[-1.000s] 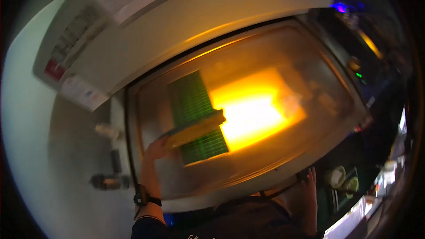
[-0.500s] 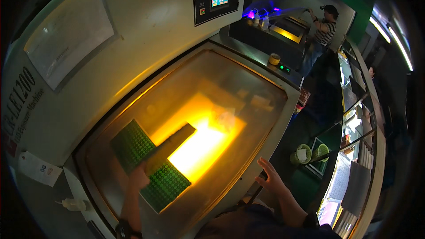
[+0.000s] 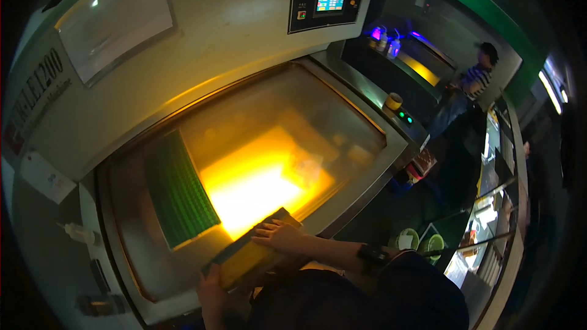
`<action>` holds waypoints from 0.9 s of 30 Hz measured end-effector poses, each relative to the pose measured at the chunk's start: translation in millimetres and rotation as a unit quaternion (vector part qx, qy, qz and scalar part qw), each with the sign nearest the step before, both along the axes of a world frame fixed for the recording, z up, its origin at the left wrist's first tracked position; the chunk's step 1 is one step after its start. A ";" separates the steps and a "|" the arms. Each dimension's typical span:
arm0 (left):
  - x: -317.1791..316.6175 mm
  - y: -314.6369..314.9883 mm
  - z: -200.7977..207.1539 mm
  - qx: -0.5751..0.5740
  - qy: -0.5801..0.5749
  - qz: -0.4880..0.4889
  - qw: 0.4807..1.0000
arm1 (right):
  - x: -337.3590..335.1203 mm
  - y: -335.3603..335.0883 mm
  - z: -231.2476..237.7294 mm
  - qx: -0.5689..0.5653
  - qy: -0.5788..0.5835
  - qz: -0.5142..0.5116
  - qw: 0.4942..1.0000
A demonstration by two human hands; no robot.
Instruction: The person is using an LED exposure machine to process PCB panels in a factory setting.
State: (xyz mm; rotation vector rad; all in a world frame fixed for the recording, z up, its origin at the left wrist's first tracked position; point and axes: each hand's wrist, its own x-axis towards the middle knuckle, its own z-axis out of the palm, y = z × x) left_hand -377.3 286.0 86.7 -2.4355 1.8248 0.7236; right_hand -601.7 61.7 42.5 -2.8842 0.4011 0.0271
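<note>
Nearest the camera, a flat rectangular board [image 3: 254, 255] lies tilted at the front edge of the machine's glass bed [image 3: 342, 128], one long side toward the person, its surface lit yellow by the glow beneath; the left hand [image 3: 211, 290] holds its near left corner from below and the side, fingers curled around the edge, though how tightly they close is partly hidden by the dark clothing; the right hand [image 3: 281, 235] lies on top of the board's far right end, palm down, fingers spread flat and pointing left across the surface; its forearm comes in from the right, nearly level, with a dark wristband [image 3: 370, 253] at the wrist; so the board sits between the two hands, one beneath its near end and one pressing its far end.

Just beyond the board, a bright yellow-orange light [image 3: 263, 180] shines up through the glass; to its left, a green gridded panel [image 3: 177, 192] lies flat on the bed, apart from the board and both hands.

Farther back rises the pale raised lid [image 3: 202, 43] of the machine, with a dark control panel [image 3: 324, 1] carrying a small lit screen; at the machine's right rim a yellow knob [image 3: 394, 101] and green lamps show; well beyond, another person [image 3: 468, 85] in a striped top stands by a bench [image 3: 422, 67] lit blue and yellow.
</note>
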 end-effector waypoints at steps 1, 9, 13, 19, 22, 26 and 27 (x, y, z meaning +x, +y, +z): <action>-8.4 2.9 -8.6 -0.023 -0.082 0.032 0.996 | -0.9 -2.8 1.2 -0.002 0.000 0.013 1.000; -138.5 10.1 15.8 -0.038 -0.041 0.196 0.979 | -72.7 -10.8 5.8 -0.073 -0.065 0.083 0.992; -212.1 54.7 -94.5 -0.060 0.082 0.173 0.980 | -120.9 -36.8 -32.4 -0.004 -0.012 0.128 0.992; -247.1 72.0 -26.1 0.101 0.371 0.487 0.784 | -228.1 -113.7 -171.8 0.029 -0.073 0.045 0.996; -277.3 122.9 -34.4 0.039 0.416 0.534 0.735 | -250.3 -124.3 -208.3 0.027 0.083 -0.059 0.994; -292.3 115.3 -28.4 -0.073 0.526 0.525 0.665 | -245.1 -115.0 -254.6 -0.061 0.113 -0.099 0.987; -294.1 113.0 -29.3 -0.067 0.474 0.494 0.726 | -216.1 -96.5 -232.5 -0.007 0.182 -0.130 0.975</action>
